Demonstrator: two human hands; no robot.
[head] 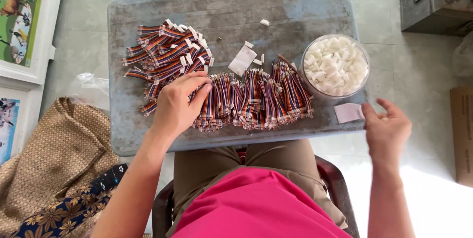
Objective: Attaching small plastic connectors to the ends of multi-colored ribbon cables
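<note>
A worn grey tray carries rainbow ribbon cables, a bowl (white connectors inside) and paper scraps.

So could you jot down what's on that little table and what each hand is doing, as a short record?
surface: worn grey tray table
left hand: resting on the row of loose rainbow ribbon cables
right hand: open, at the table's right edge beside a small white paper slip
finished pile: ribbon cables with white connectors, back left
container: clear round tub of white plastic connectors

On the worn grey metal tabletop, the round clear plastic tub of white connectors sits right of the row of rainbow ribbon-wire bundles; the heap of finished rainbow cables lies left, behind them
</note>
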